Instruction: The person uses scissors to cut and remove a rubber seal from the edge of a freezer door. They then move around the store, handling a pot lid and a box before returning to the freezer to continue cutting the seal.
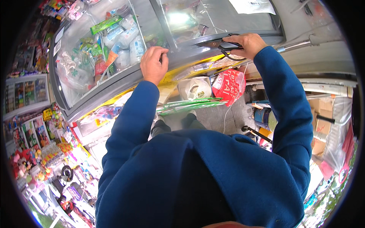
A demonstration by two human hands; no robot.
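Note:
My right hand [249,45] grips the black handles of a pair of scissors [229,56] at the front edge of a glass-topped chest freezer [187,48]. The scissors' blades point left and lie along the grey frame. Further left, my left hand [153,65] rests closed on the same frame, its fingers curled in. A dark spot shows between thumb and fingers, but I cannot make out whether anything is held there. Under the glass beside it lie several wrapped packs, among them a green packet [105,25].
Below the freezer edge stand a white bag [194,88], a red bag [229,86] and a stack of green-edged flat sheets [192,105]. A white cord hangs to the floor. Shelves of colourful packages [36,133] fill the left. Cardboard boxes [323,121] stand at the right.

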